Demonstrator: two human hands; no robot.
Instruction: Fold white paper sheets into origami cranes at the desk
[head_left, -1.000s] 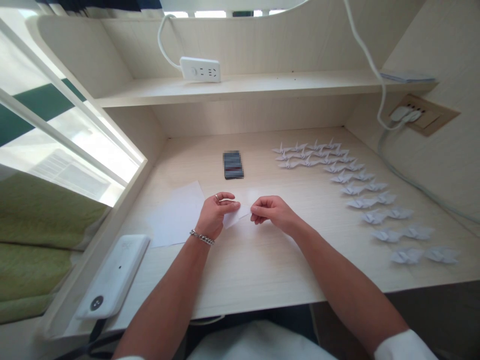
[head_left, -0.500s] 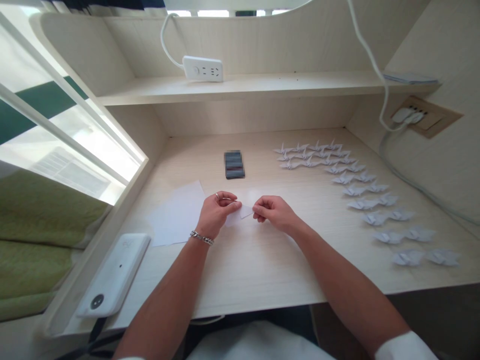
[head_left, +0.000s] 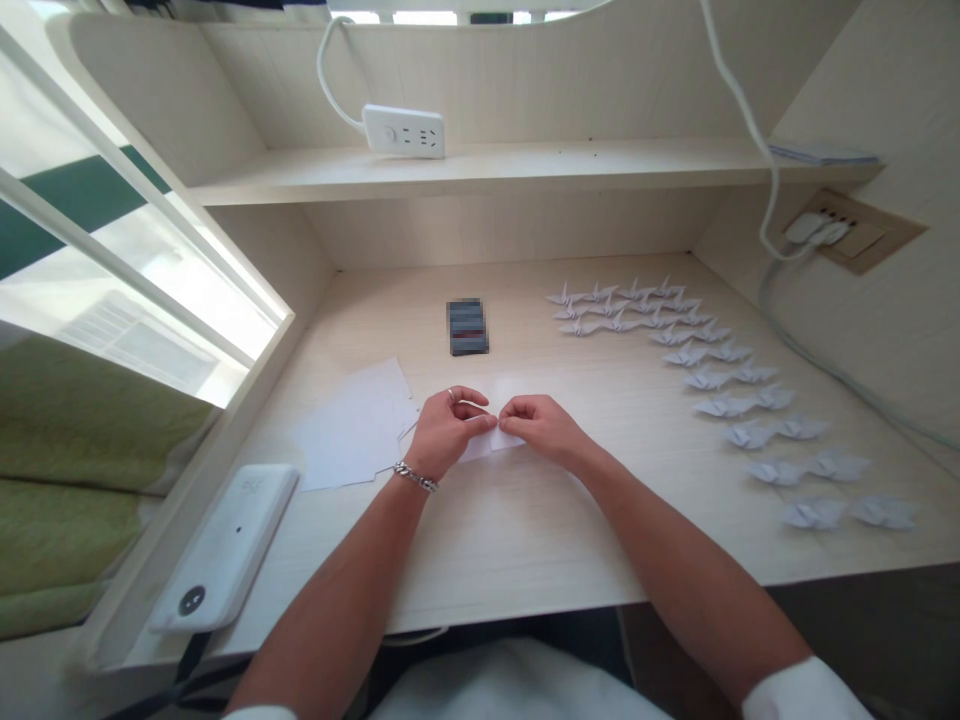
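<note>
Between my two hands, low over the middle of the desk, is a small piece of white paper (head_left: 509,440), partly hidden by my fingers. My left hand (head_left: 450,425), with a ring and a chain bracelet, pinches its left part. Thumb and fingers of my right hand (head_left: 538,422) are closed on its upper edge. The fingertips of both hands nearly meet. Left of my left hand lie several flat white paper sheets (head_left: 349,425), overlapping one another. Rows of folded white paper cranes (head_left: 709,380) stand on the right side of the desk.
A dark rectangular object (head_left: 468,327), blurred, lies behind my hands. At the desk's left edge is a white power bank-like device (head_left: 229,545) with a dark strap. A white power strip (head_left: 403,132) rests on the shelf (head_left: 510,168). Cables run down the right wall to a socket (head_left: 855,232).
My left hand has moved right, and my hands are closer together. The small paper now shows below the fingertips of both hands. More of the loose sheets' right edge is uncovered.
</note>
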